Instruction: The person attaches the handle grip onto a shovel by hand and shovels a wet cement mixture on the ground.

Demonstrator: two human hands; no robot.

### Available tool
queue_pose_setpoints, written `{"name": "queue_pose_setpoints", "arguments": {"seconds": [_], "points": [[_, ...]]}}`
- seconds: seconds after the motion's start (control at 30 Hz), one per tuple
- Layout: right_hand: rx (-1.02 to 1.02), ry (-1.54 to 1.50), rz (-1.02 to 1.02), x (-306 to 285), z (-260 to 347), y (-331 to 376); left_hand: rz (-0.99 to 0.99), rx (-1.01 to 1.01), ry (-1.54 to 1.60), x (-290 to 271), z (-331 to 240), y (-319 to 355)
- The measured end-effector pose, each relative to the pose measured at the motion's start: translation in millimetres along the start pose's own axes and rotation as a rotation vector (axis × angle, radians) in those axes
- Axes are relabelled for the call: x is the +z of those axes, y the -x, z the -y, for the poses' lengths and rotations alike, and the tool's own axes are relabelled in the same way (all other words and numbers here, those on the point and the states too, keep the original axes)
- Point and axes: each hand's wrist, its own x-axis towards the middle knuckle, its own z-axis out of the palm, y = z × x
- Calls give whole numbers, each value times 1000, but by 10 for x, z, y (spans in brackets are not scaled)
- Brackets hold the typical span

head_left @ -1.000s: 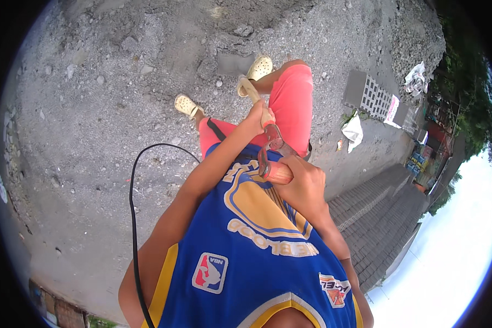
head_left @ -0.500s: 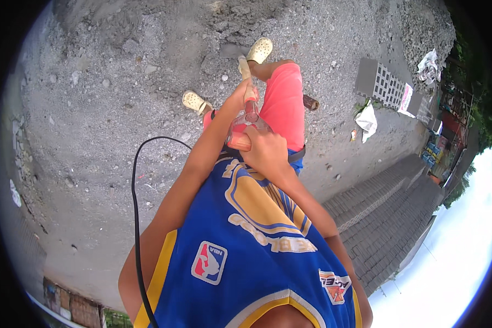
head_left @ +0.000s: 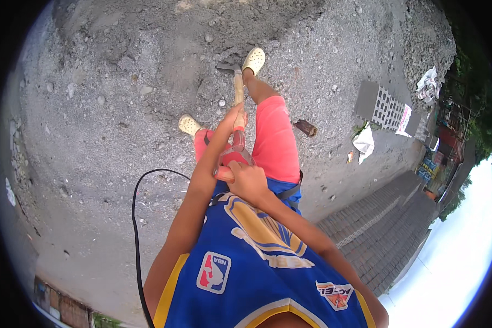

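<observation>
A shovel with a pale wooden shaft point(head_left: 238, 90) slants away from my body between my legs. Its grey blade point(head_left: 227, 67) meets the loose gravelly soil beside my right shoe; part of it looks sunk or hidden there. My left hand point(head_left: 234, 118) is wrapped round the lower shaft. Nearer my waist, my right hand point(head_left: 249, 182) grips the crossbar of the shovel's reddish handle point(head_left: 224, 174). Pale clogs with holes cover both feet, the right shoe point(head_left: 254, 60) set ahead of the left shoe point(head_left: 189, 124).
Damp, darker soil point(head_left: 224, 27) lies ahead. To the right are a short log point(head_left: 306, 128), a white sack point(head_left: 364, 143), a grey hollow-block stack point(head_left: 385, 106) and a crumpled white bag point(head_left: 428, 86). A black cable point(head_left: 135, 218) loops at my left.
The whole view has shifted, so the ground ahead sits lower in the picture. Both hands and the shovel also appear lower, and more of the blade shows. The grips are unchanged.
</observation>
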Motion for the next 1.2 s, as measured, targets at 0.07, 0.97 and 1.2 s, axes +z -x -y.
{"name": "queue_pose_setpoints", "arguments": {"seconds": [0.07, 0.97, 1.2], "points": [[50, 8, 15, -205, -137, -27, 48, 20, -8, 150, -21, 109], [1, -92, 96, -74, -228, -244, -610, 1394, -1051, 638, 401, 2265], [62, -7, 139, 183, -198, -43, -647, 1246, -1004, 361, 649, 2240]]}}
